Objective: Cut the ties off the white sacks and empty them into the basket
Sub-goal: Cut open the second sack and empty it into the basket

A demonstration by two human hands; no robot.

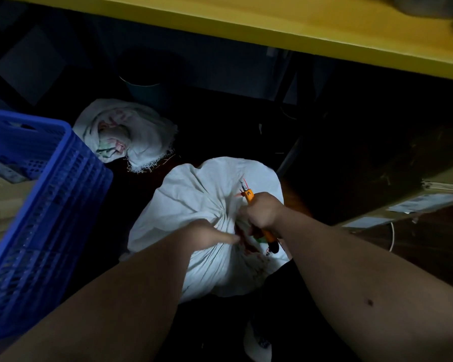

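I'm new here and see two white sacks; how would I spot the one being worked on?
Start at the blue basket on the left. To its right lies a full white sack, bunched at the neck. Unlike the open sack behind it, two hands grip it, the right hand holding orange cutters.

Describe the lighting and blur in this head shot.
Head view: dim overall, with the floor under the yellow tabletop nearly black; the tied white sack is the brightest area; the blue basket at left is motion-smeared; wide-angle bending tilts the tabletop edge; both hands look soft.

Right hand (260, 210) grips orange cutter (249, 195); left hand (211, 234) pinches sack (194, 194) neck.
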